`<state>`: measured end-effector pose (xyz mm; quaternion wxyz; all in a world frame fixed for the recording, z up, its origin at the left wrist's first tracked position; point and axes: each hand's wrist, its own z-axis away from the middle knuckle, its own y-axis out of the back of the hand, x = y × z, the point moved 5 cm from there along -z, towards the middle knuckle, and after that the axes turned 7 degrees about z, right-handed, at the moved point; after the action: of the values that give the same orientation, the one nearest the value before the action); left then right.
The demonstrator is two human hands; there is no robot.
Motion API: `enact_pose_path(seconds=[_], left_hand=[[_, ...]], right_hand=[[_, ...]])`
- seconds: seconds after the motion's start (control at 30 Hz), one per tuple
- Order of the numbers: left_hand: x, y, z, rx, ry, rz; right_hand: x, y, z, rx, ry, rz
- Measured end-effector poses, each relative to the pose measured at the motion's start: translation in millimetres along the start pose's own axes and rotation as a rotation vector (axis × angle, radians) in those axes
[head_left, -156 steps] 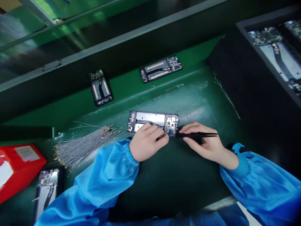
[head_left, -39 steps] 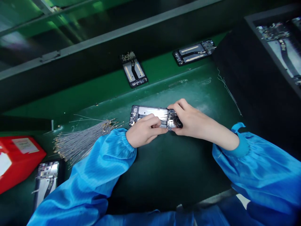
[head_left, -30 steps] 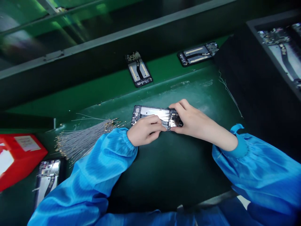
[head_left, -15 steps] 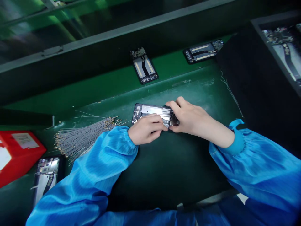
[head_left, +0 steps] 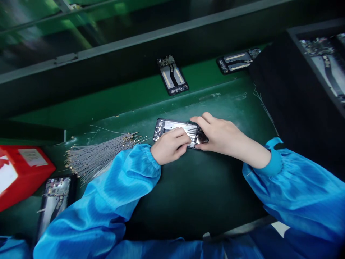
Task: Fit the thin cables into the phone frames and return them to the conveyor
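Note:
An opened phone (head_left: 175, 125) with a silvery battery bay lies on the green mat, its small circuit board showing at the left end. My right hand (head_left: 218, 131) grips the phone's right end, with fingers at the far edge and the thumb at the near edge. Curled over the middle of the phone, my left hand (head_left: 171, 145) has its fingers pinched together. Several thin cables (head_left: 193, 131) fan out from those fingertips across the bay; their lower ends are hidden. A bundle of thin grey cables (head_left: 99, 154) with gold-coloured tips lies left of my left hand.
Two more opened phones (head_left: 174, 77) (head_left: 238, 62) rest on the ledge behind the mat. Another opened phone (head_left: 55, 198) lies near my left sleeve, below a red box (head_left: 29, 180). At right stands a black tray (head_left: 280, 72) of phones, with loose wires (head_left: 265, 104) beside it.
The view has shifted slightly, moving the surroundings a little to the right. My left fingers have drawn back slightly from my right thumb. My right hand keeps its grip on the phone.

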<state>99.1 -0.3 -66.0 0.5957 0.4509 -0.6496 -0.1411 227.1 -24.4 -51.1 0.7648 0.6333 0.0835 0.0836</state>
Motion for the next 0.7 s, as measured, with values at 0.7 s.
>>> enact_pose_path(seconds=[0.7], left_hand=[[1.3,0.5,-1.1,0.04,-0.024,-0.038]], right_hand=[[-14.7,15.2,-3.0,0.026,0.148,0.199]])
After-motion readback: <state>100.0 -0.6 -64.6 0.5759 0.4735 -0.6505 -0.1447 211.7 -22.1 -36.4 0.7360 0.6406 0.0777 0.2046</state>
